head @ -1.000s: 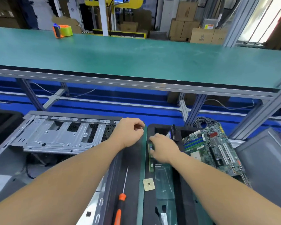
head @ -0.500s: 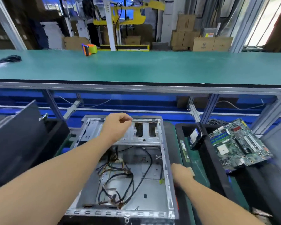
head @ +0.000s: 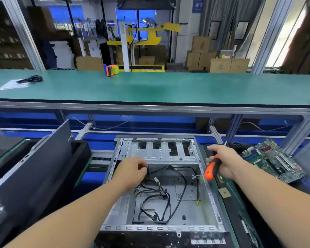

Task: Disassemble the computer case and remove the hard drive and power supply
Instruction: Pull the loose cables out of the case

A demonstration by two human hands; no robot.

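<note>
The open metal computer case (head: 208, 197) lies flat in front of me, its side off. Loose black cables (head: 161, 196) sprawl across its floor, and a drive cage (head: 161, 151) spans its far end. My left hand (head: 132, 172) reaches into the case at the left, fingers closed on a black cable near the cage. My right hand (head: 224, 163) hovers over the case's right edge, gripping an orange-and-black screwdriver (head: 212, 169) by the handle. No hard drive or power supply shows clearly.
A removed motherboard (head: 274, 160) leans at the right. A dark side panel (head: 30, 172) stands tilted at the left. A small CPU chip (head: 224, 192) and a memory stick lie on the mat right of the case. A green shelf (head: 150, 90) holding a tape dispenser (head: 112, 69) runs overhead.
My right hand came up from the mat holding the screwdriver. My left hand dropped from the drive cage down into the case onto the cables. The view shifted left and centred on the case.
</note>
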